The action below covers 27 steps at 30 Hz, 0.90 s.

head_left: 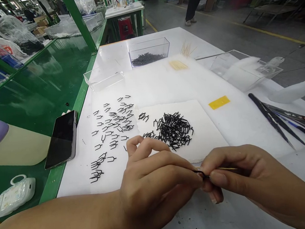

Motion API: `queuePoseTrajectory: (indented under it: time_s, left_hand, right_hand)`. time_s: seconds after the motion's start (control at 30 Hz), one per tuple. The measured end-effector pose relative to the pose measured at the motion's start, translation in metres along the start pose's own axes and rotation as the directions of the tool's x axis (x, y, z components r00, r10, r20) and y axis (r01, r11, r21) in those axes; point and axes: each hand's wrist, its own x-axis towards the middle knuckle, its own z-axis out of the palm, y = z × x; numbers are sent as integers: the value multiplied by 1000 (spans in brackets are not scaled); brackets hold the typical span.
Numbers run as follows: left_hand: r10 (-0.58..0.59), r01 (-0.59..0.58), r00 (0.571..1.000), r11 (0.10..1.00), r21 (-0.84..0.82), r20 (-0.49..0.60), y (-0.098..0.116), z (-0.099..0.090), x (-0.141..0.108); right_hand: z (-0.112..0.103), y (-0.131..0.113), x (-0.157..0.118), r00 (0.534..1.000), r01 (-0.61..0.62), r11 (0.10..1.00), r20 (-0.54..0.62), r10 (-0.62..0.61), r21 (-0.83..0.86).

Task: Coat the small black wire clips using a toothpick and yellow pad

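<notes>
Near the front of the white table, my left hand [156,185] pinches a small black forked piece [202,174] between its fingertips. Touching the same piece from the right, my right hand [235,178] is closed, with a thin wooden stick [227,168] held in its fingers. The fingertips of both hands meet, and part of the piece is hidden by them. Behind the hands, a pile of black forked pieces [173,129] lies on a white sheet [204,124]. More such pieces [113,144] are spread out singly to the left.
A clear box [149,47] of black pieces stands at the back, near wooden sticks [178,65]. Tweezers [273,120] lie at the right, beyond a yellow strip [219,102]. At the left edge are a phone [61,138] and a green rail [51,182]. A person's legs show far back.
</notes>
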Motion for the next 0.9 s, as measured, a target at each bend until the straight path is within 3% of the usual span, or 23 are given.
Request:
queuePoseTrajectory:
  time_s: [0.3,0.57,0.67,0.73,0.8,0.83,0.9]
  left_hand:
    - [26,-27,999,999,22,34,0,-2,2]
    - [16,-16,1000,999,31,2,1,-1,2]
    - [20,-19,1000,999,27,-14,0,0,1]
    - [6,-6,1000,1000,13,-29,-1,1,1]
    - [-18,17,998,1000,-18,-58,-3,3,1]
    - [-32,28,996,999,-43,-81,-4,4,1]
    - [-54,41,991,994,-104,-121,-6,6,1]
  right_hand:
    - [-1,2,-2,1000,-3,1000,3,3,2]
    - [1,4,-2,1000,-10,1000,4,10,-9]
    - [-3,0,-3,1000,5,997,-27,-6,-71]
    - [-13,-8,-3,990,48,976,-119,-74,-211]
    - [-26,-21,-1,925,125,879,-266,-270,-460]
    - [-34,-27,1,845,133,793,-351,-404,-594]
    - [-51,-40,7,557,159,596,-427,-712,-787]
